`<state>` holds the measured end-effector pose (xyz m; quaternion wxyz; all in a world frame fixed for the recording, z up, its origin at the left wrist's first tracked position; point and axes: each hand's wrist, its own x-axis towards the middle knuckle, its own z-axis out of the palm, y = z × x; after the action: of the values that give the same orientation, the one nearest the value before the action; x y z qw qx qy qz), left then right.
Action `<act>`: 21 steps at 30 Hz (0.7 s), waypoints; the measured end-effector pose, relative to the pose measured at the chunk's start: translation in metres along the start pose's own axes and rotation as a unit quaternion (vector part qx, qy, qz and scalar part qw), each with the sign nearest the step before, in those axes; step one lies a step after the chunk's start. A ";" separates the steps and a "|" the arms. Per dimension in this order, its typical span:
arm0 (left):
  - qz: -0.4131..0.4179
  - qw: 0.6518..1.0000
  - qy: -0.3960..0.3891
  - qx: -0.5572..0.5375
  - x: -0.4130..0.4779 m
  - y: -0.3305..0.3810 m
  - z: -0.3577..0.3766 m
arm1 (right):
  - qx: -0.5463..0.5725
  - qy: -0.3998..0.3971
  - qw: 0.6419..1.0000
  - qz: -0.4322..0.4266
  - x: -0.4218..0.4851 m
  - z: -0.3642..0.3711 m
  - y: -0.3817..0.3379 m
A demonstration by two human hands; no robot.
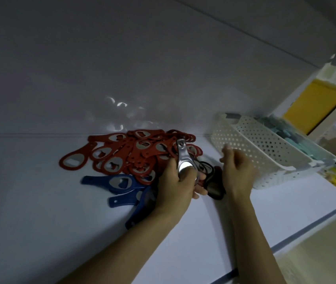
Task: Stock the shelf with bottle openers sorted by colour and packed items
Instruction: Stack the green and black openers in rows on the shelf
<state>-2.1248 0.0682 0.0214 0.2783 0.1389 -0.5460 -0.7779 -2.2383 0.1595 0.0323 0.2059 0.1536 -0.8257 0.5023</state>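
Note:
A heap of red bottle openers (pixel 126 152) lies on the white shelf (pixel 40 201), near the back wall. Three blue openers (pixel 120 184) lie in front of it. My left hand (pixel 175 185) grips a bare silver opener (pixel 183 158), its handle pointing up and away. Black openers (pixel 212 177) lie between my two hands, partly hidden by them. My right hand (pixel 237 171) hovers just right of the black ones with loosely curled fingers, holding nothing that I can see.
A white perforated basket (pixel 265 148) with pale blue-green items (pixel 298 136) stands at the right on the shelf. Beyond it are yellow packets (pixel 314 101) on another rack. The shelf's front edge (pixel 306 226) runs diagonally at lower right.

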 end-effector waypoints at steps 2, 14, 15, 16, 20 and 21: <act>0.010 0.999 0.031 0.003 0.001 -0.001 0.001 | -0.091 -0.111 0.987 -0.074 -0.003 0.004 -0.002; 0.003 0.999 0.043 -0.026 0.006 -0.006 0.002 | 0.043 -0.013 0.996 -0.072 -0.006 0.007 -0.011; -0.001 0.999 0.038 -0.034 0.006 -0.005 0.002 | 0.095 -0.039 0.991 -0.083 -0.007 0.005 -0.016; -0.003 0.998 0.035 -0.042 0.006 -0.005 0.002 | 0.137 -0.089 0.982 -0.094 -0.010 0.006 -0.021; -0.002 0.997 0.071 0.029 0.007 -0.003 0.003 | 0.165 -0.303 0.936 -0.066 -0.025 0.016 -0.034; -0.004 0.996 0.078 0.031 0.008 -0.004 0.003 | 0.176 -0.307 0.935 -0.029 -0.024 0.015 -0.036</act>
<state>-2.1337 0.0668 0.0199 0.3126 0.2103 -0.5460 -0.7483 -2.2038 0.1305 0.0420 -0.0735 0.3584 -0.7419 0.5619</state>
